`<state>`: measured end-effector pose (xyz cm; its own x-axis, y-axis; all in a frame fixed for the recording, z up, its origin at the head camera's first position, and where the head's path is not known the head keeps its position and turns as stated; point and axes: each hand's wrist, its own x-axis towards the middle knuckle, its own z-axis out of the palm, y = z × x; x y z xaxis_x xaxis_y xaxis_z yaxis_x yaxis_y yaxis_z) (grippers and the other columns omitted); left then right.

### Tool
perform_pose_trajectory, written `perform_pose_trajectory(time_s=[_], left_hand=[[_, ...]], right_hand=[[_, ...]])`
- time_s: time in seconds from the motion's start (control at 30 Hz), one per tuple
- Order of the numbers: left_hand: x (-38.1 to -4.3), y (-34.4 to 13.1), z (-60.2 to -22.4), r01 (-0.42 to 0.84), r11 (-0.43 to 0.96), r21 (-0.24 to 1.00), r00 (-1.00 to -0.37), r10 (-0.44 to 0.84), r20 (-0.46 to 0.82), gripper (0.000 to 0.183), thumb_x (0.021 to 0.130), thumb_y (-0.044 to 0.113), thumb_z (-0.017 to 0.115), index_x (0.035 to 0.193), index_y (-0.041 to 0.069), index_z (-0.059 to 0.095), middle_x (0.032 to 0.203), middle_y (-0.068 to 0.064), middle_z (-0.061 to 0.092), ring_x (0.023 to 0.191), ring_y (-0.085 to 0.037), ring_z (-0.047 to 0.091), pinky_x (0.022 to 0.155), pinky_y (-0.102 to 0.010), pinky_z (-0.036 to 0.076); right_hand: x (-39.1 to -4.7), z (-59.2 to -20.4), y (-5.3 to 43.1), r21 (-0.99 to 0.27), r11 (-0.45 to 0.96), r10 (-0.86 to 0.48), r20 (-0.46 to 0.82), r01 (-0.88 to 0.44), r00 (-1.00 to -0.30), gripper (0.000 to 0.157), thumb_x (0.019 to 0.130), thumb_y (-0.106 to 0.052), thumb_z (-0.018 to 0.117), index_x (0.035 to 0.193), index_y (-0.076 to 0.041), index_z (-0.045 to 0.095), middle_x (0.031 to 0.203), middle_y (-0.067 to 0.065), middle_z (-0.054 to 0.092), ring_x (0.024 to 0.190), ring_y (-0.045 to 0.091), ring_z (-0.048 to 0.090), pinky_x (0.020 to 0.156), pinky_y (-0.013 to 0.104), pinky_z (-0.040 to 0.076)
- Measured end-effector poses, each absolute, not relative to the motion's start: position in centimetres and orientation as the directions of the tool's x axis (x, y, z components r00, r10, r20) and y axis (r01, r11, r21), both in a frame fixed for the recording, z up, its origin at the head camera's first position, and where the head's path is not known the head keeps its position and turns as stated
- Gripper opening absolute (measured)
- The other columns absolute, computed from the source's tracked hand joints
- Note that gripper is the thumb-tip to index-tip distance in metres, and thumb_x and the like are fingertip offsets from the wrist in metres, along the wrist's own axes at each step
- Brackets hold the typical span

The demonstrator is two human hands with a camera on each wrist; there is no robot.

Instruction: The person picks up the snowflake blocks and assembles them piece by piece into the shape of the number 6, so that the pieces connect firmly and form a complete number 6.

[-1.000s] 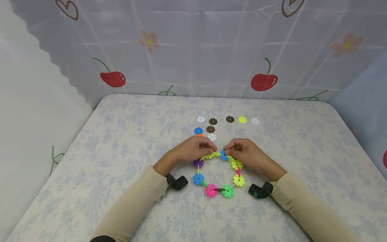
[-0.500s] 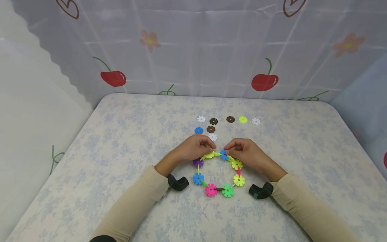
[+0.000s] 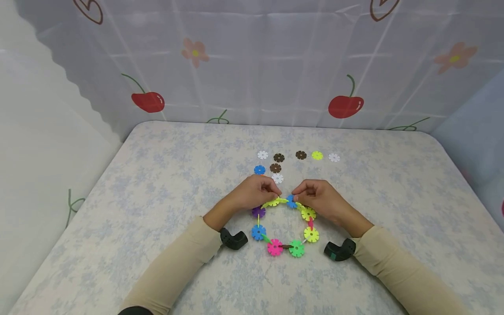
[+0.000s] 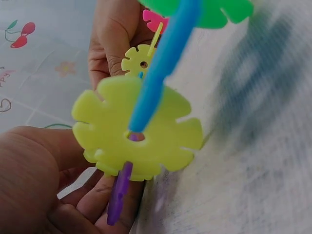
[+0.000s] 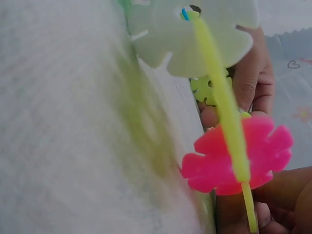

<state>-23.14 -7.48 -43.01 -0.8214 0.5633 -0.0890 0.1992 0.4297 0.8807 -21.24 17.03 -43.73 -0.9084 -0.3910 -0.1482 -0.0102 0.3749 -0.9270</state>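
Note:
Notched plastic discs, slotted into one another, form a colourful ring on the table in the head view, with a pink disc (image 3: 275, 247) and a green disc (image 3: 296, 248) at its near side. At the ring's far side, my left hand (image 3: 253, 193) pinches the yellow discs (image 3: 272, 203) between thumb and fingers. Opposite it, my right hand (image 3: 322, 199) pinches a blue disc (image 3: 291, 201). The yellow and blue pieces meet between the hands; whether they are slotted together is too small to tell. In the left wrist view a purple disc (image 4: 119, 195) crosses a yellow disc (image 4: 165, 117).
Loose discs lie behind the hands: white (image 3: 262, 155), brown (image 3: 301, 155), yellow (image 3: 317, 155), blue (image 3: 259, 169) and several more. A patterned cloth covers the table (image 3: 177, 175). A printed curtain (image 3: 252, 65) hangs behind it. Black wrist cameras (image 3: 234, 239) sit at both cuffs.
Both hands keep their pinch on the ring with almost no movement. My left wrist has shifted very slightly right. The orange disc behind the left hand has become hidden.

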Motion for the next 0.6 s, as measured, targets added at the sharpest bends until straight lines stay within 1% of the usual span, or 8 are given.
perform_pose_trajectory(time_s=[0.23, 0.37, 0.47, 0.6], left_hand=[[-23.01, -7.26, -42.6, 0.221, 0.428, 0.876, -0.814, 0.575, -0.076, 0.01, 0.097, 0.003, 0.066, 0.097, 0.006, 0.076, 0.101, -0.001, 0.071, 0.074, -0.011, 0.06, 0.068, -0.026, 0.05], [-23.05, -7.35, -42.7, 0.232, 0.442, 0.867, -0.814, 0.575, -0.075, 0.012, 0.098, 0.004, 0.064, 0.099, 0.008, 0.076, 0.099, 0.001, 0.07, 0.078, -0.012, 0.06, 0.071, -0.027, 0.051], [-23.05, -7.56, -42.71, 0.253, 0.467, 0.847, -0.815, 0.574, -0.073, 0.014, 0.102, 0.01, 0.061, 0.106, 0.009, 0.075, 0.1, 0.004, 0.07, 0.084, -0.012, 0.061, 0.076, -0.028, 0.051], [-23.2, -8.21, -42.39, 0.259, 0.504, 0.824, -0.821, 0.565, -0.088, 0.021, 0.105, 0.018, 0.058, 0.118, 0.01, 0.072, 0.102, 0.003, 0.07, 0.083, -0.013, 0.062, 0.076, -0.03, 0.051]], right_hand=[[-21.03, -43.34, 16.79, -0.935, 0.354, -0.377, -0.139, -0.004, -0.916, 0.013, 0.097, -0.006, 0.069, 0.105, 0.005, 0.07, 0.077, 0.009, 0.065, 0.066, 0.013, 0.052, 0.059, 0.024, 0.045], [-21.09, -43.37, 16.72, -0.939, 0.345, -0.383, -0.141, 0.0, -0.913, 0.015, 0.097, -0.008, 0.069, 0.105, 0.004, 0.07, 0.078, 0.009, 0.066, 0.067, 0.013, 0.052, 0.059, 0.025, 0.045], [-21.19, -43.53, 16.84, -0.927, 0.376, -0.379, -0.162, 0.008, -0.911, 0.016, 0.098, -0.013, 0.069, 0.107, 0.001, 0.07, 0.082, 0.008, 0.069, 0.071, 0.015, 0.056, 0.063, 0.026, 0.048], [-21.31, -43.62, 17.44, -0.904, 0.426, -0.377, -0.191, 0.013, -0.906, 0.017, 0.1, -0.019, 0.067, 0.109, -0.005, 0.071, 0.092, 0.007, 0.073, 0.082, 0.021, 0.061, 0.071, 0.03, 0.051]])
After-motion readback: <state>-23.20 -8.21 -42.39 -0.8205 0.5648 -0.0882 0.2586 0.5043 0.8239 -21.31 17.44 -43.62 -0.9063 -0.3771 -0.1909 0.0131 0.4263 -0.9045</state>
